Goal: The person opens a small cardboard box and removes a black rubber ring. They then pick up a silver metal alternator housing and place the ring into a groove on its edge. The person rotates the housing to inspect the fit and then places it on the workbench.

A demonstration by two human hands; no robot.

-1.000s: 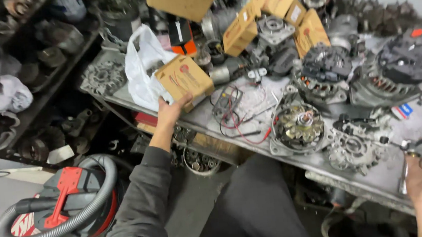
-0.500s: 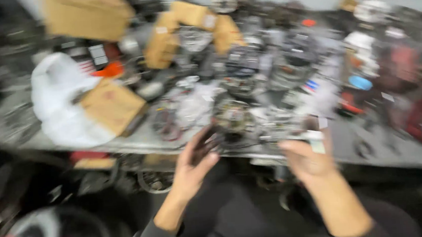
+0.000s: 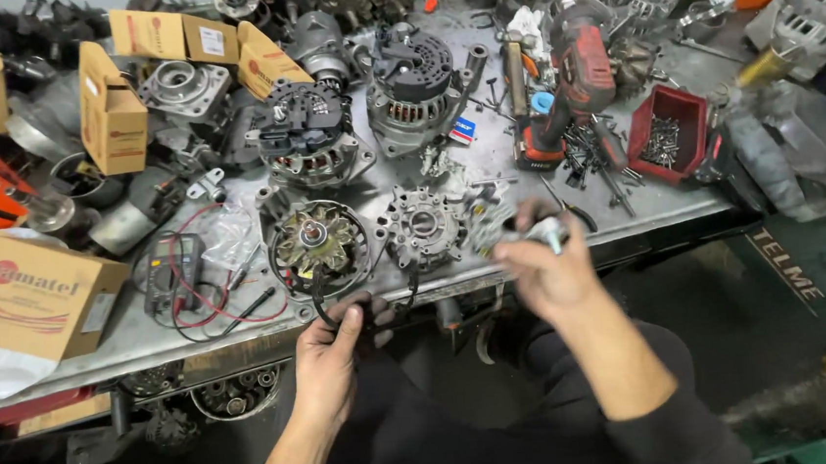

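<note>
Hands first. We found the left hand (image 3: 329, 351) at the front edge of the bench, its fingers curled shut on a black looped lead (image 3: 318, 303) that ran up to the round open alternator half with brass-coloured windings (image 3: 318, 244). That unit lay flat on the bench, just behind the hand and touching the lead. The right hand (image 3: 549, 275) was raised clear of the bench edge and closed on a small grey metal part (image 3: 543, 234). Only the part's cylindrical end showed above the fingers, so we could not tell its kind.

Between the two hands, a silver cast end housing with a central bore (image 3: 422, 226) lay flat beside the wound unit, near it but apart. To the left sat a black handheld meter with red leads (image 3: 172, 271), untouched, and beyond it a tan cardboard box (image 3: 35, 291). Further back stood a grey and black assembled alternator (image 3: 411, 85). To its right were a red cordless driver (image 3: 579, 72) and a red plastic bin of screws (image 3: 665, 129), with loose fasteners scattered between them. The grey steel bench (image 3: 146, 336) was crowded throughout.

In our judgement the work was at a handling and checking stage on the wound unit, with nothing being fastened. Any further move called for steadying the lead without pulling on its joint. It also called for bringing the small part down past the neighbouring housing without knocking it.
</note>
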